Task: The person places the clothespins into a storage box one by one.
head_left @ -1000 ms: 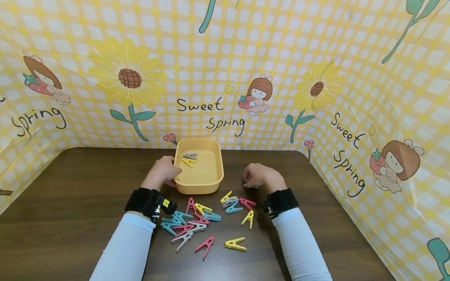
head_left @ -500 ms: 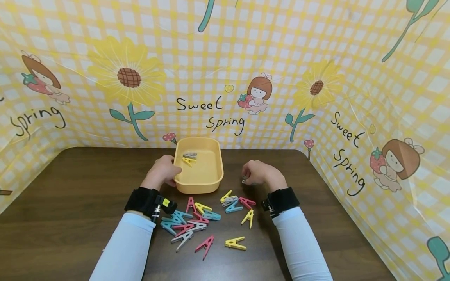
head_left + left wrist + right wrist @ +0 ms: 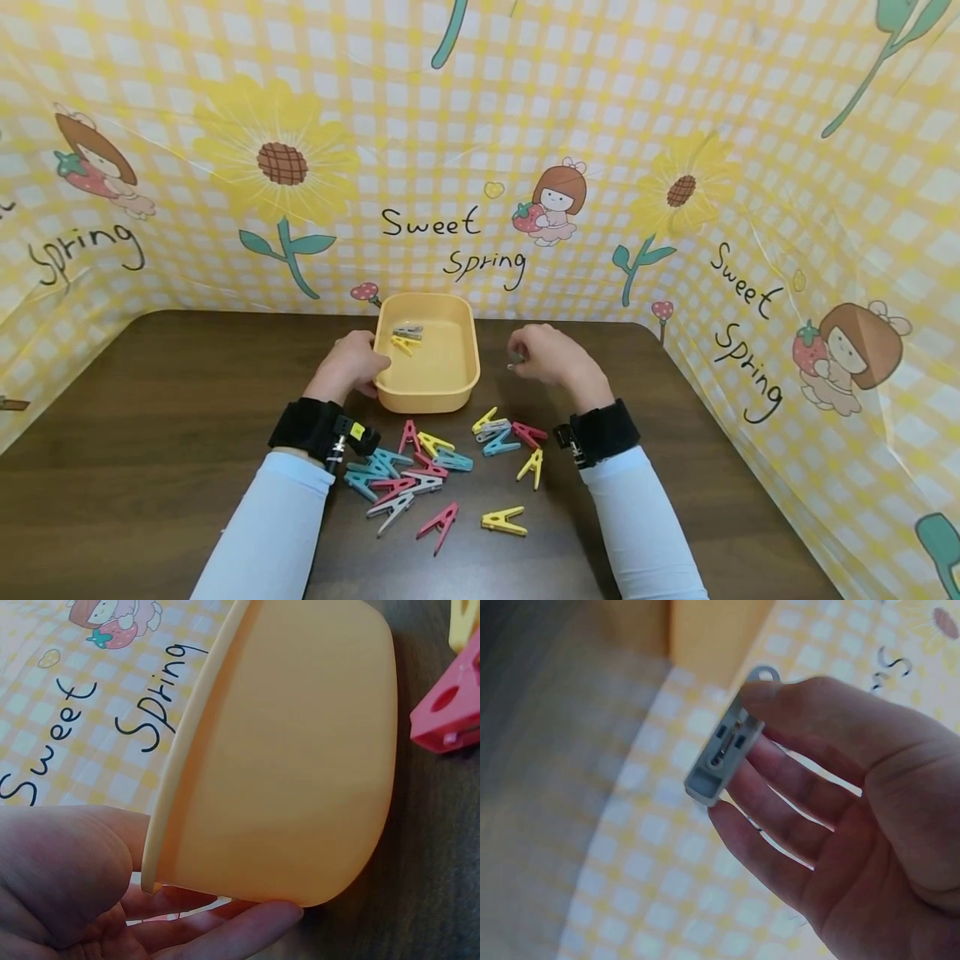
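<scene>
A yellow plastic bin (image 3: 427, 379) stands at the back of the table, with a grey clothespin (image 3: 408, 332) and a yellow clothespin (image 3: 406, 343) lying inside. My left hand (image 3: 349, 367) grips the bin's left side; in the left wrist view the thumb is over the rim and the fingers lie against the outer wall. To the right of the bin, my right hand (image 3: 551, 357) is raised over the table. Its thumb and fingers pinch a grey clothespin (image 3: 724, 754), seen up close in the right wrist view.
Several blue, pink, grey and yellow clothespins (image 3: 393, 487) lie in a heap in front of the bin. A smaller cluster with a blue clothespin (image 3: 501, 442) is to its right. A yellow-checked cloth (image 3: 427, 150) rises behind the dark wooden table (image 3: 187, 417).
My right hand has lifted the grey clothespin off the table and moved slightly left, towards the bin. The left hand keeps its hold on the bin.
</scene>
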Available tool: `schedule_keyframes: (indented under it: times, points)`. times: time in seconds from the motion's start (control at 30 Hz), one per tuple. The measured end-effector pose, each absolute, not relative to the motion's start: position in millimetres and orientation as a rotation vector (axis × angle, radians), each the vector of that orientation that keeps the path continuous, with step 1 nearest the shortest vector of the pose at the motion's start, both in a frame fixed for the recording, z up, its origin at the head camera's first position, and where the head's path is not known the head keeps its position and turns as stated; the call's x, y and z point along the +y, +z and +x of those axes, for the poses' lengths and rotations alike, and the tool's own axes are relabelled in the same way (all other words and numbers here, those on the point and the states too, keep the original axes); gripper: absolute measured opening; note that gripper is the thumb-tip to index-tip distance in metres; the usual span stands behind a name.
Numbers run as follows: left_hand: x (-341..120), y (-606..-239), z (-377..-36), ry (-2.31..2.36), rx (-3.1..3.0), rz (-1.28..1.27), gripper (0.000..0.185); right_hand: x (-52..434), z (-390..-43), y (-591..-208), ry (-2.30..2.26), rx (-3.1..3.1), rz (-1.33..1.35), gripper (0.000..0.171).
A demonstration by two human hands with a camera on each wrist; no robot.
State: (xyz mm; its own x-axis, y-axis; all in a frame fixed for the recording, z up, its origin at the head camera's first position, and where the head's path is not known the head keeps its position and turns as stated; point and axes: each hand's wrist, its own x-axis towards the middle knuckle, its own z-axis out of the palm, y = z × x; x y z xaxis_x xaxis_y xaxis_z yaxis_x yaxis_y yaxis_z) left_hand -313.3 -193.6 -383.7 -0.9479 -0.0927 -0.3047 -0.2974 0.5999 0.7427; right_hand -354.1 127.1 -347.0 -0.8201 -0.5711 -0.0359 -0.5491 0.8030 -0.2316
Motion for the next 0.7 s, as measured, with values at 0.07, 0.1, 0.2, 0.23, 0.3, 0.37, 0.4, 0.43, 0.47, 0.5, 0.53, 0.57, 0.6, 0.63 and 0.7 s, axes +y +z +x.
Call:
schedule_keyframes:
  times: [0.07, 0.1, 0.2, 0.23, 0.3, 0.37, 0.4, 0.43, 0.47, 0.5, 0.53, 0.57, 0.6, 0.63, 0.7]
  points:
    - [-192.8, -383.1, -312.8, 1.267, 2.591, -0.323, 0.054, 118.7, -347.0, -340.0, -0.346, 2.925, -0.959, 0.028]
    - [-192.7, -382.8, -312.4, 1.266, 2.592, -0.325, 0.054, 112.9, -343.1, -335.9, -0.368, 2.936, -0.992, 0.027]
    - [-192.9, -382.0, -311.3, 1.26, 2.592, -0.321, 0.053, 90.5, -333.6, -323.0, -0.394, 2.931, -1.103, 0.024]
    - [-192.3, -381.6, -311.4, 1.26, 2.594, -0.315, 0.053, 82.0, -332.2, -318.5, -0.388, 2.92, -1.124, 0.023]
    - [-191.8, -381.6, -312.1, 1.261, 2.601, -0.303, 0.051, 62.9, -333.3, -310.1, -0.33, 2.896, -1.133, 0.022]
    - [-192.1, -382.0, -312.8, 1.266, 2.605, -0.298, 0.051, 41.4, -340.7, -304.1, -0.237, 2.865, -1.12, 0.02]
    - [-193.0, -382.3, -312.8, 1.267, 2.606, -0.298, 0.051, 30.5, -345.7, -301.5, -0.189, 2.839, -1.103, 0.016]
    - [-194.1, -382.7, -312.6, 1.268, 2.606, -0.3, 0.052, 19.2, -352.5, -300.4, -0.136, 2.803, -1.082, 0.011]
    - [-195.3, -382.8, -312.1, 1.267, 2.604, -0.303, 0.052, 8.2, -359.6, -299.8, -0.085, 2.768, -1.059, 0.012]
    - [-196.0, -383.2, -311.7, 1.268, 2.601, -0.308, 0.052, -1.8, -366.9, -300.2, -0.047, 2.724, -1.041, 0.021]
    - [-196.7, -383.0, -311.0, 1.27, 2.597, -0.307, 0.053, -10.8, -372.8, -300.4, -0.008, 2.682, -1.01, 0.028]
    - [-196.9, -383.0, -310.6, 1.273, 2.592, -0.306, 0.052, -18.4, -378.3, -301.1, 0.023, 2.639, -0.978, 0.03]
    - [-197.0, -382.7, -310.1, 1.275, 2.589, -0.301, 0.052, -25.1, -382.6, -301.5, 0.048, 2.597, -0.948, 0.032]
    - [-196.2, -382.3, -309.9, 1.279, 2.587, -0.296, 0.051, -31.2, -386.8, -303.2, 0.077, 2.561, -0.929, 0.037]
    - [-195.0, -381.3, -310.0, 1.285, 2.59, -0.283, 0.049, -39.2, -390.0, -306.0, 0.115, 2.521, -0.907, 0.037]
